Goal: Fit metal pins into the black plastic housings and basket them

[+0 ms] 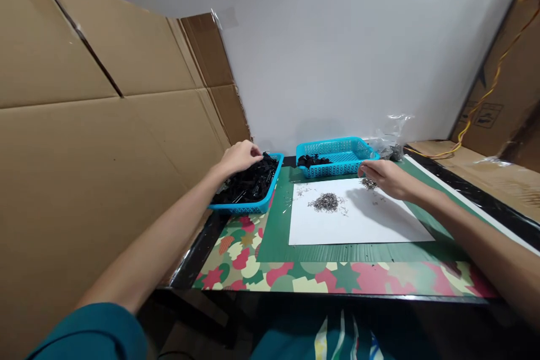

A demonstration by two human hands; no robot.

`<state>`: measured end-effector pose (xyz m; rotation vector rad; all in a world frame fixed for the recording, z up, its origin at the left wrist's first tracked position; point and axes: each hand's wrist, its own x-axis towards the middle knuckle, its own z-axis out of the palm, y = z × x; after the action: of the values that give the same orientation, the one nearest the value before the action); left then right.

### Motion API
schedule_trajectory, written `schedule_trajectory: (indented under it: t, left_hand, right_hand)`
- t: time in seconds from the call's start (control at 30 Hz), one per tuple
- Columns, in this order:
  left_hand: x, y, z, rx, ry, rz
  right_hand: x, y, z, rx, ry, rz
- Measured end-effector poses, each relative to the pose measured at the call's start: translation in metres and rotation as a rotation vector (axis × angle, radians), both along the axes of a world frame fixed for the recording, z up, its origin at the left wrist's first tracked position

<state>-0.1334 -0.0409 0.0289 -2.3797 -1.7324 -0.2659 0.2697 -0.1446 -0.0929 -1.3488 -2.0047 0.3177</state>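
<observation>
My left hand (241,156) is over the left blue basket (265,202), fingers curled in at the black plastic pieces (253,180) that fill it. Whatever lies between those fingertips is hidden. On the other side, my right hand (382,173) is closed in a pinch above a small heap of metal pieces (369,183) near the far edge of a white sheet (358,230). I cannot make out what the pinch holds. A larger pile of tiny metal pieces (326,202) lies on the sheet, with loose ones scattered around it.
Behind the sheet stands another blue basket (337,170) with dark pieces at its left end. A clear plastic bag (390,143) sits beside it. Cardboard (105,180) rises along the left. A yellow-red cable (485,95) hangs at right. Patterned covering (295,277) lines the table's front edge.
</observation>
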Motion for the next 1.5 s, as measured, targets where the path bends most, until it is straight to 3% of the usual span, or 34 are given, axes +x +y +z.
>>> schedule_trajectory:
  t: [0.07, 0.17, 0.3, 0.67, 1.03, 1.2, 1.27, 1.37, 1.5]
  left_hand:
    - [-0.023, -0.002, -0.005, -0.030, 0.020, 0.032]
    - [-0.037, -0.003, -0.016, -0.055, 0.078, 0.072]
    - [-0.031, 0.000, -0.023, -0.047, 0.126, 0.078]
    - [-0.018, 0.014, -0.016, 0.002, 0.310, 0.101]
    - [-0.024, 0.008, 0.006, 0.258, -0.018, 0.163]
    - [-0.013, 0.007, 0.016, 0.421, -0.347, 0.025]
    - [0.004, 0.001, 0.011, 0.332, -0.560, -0.069]
    - [0.042, -0.023, -0.007, 0.098, -0.860, -0.254]
    - [0.094, -0.070, -0.044, -0.455, -1.150, -0.551]
  right_hand:
    - [0.002, 0.000, 0.004, 0.009, 0.054, 0.025]
    - [0.008, 0.000, 0.009, 0.001, 0.040, 0.045]
    - [0.018, -0.001, 0.011, -0.101, -0.056, 0.065]
    - [0.032, 0.001, 0.010, -0.329, -0.237, 0.245]
    - [0.026, 0.003, 0.004, -0.349, -0.208, 0.300]
    - [0.024, 0.001, 0.005, -0.377, -0.227, 0.299]
    - [0.023, 0.000, 0.006, -0.391, -0.211, 0.300]
    - [0.022, -0.003, 0.009, -0.370, -0.101, 0.315]
    - [0.017, -0.010, 0.017, -0.405, 0.155, 0.393]
